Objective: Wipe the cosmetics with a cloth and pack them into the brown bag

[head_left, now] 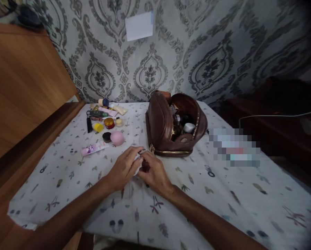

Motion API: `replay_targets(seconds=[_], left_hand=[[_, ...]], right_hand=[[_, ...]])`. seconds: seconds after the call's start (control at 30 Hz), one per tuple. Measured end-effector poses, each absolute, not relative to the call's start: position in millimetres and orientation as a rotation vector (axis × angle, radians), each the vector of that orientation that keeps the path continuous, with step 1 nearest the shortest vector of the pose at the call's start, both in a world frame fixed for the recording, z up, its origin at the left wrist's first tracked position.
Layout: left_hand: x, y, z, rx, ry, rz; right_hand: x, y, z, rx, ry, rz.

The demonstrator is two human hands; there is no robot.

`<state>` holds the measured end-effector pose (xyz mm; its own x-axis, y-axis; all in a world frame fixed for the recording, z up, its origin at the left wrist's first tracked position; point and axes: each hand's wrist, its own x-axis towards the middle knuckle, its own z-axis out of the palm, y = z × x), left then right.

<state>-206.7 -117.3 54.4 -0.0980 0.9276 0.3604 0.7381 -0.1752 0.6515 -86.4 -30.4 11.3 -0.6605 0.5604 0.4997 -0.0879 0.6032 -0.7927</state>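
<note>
My left hand and my right hand meet at the middle of the table, in front of the open brown bag. My left fingers are closed round a crumpled white tissue or cloth. A small dark, reddish-brown object sits in my right fingers, pressed against the white piece; my fingers hide most of it, so its kind is unclear. Inside the unzipped bag stand a white-lidded jar and several dark containers.
To the left lie a pink-and-white tube, a pink rounded item, a black lid, a red jar with a gold lid and several other cosmetics. A blurred-out item lies right of the bag. A wooden cabinet borders the left.
</note>
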Motion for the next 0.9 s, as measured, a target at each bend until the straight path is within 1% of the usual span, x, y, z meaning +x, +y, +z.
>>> replay_targets(seconds=[0.17, 0.33, 0.43, 0.53, 0.63, 0.73, 0.9], left_hand=[[-211, -116, 56, 1.652, 1.839, 1.265], [-224, -110, 48, 1.07, 1.693, 1.377], [-226, -108, 44, 0.866, 1.581, 1.434], [-222, -109, 43, 0.873, 1.608, 1.434], [-217, -112, 46, 1.104, 1.701, 1.425], [-213, -117, 48, 1.358, 1.724, 1.394], [-212, -120, 50, 1.523, 1.694, 1.314]], right_hand=[[-84, -30, 15, -0.347, -2.052, 1.177], [-82, -32, 19, -0.378, -1.919, 1.513], [-84, -34, 17, -0.417, -1.734, 1.756], [-87, -35, 17, -0.441, -1.522, 1.941], [-89, -34, 18, -0.442, -1.394, 2.032], [-88, -34, 20, -0.453, -1.442, 1.991], [-85, -35, 18, -0.56, -1.762, 1.59]])
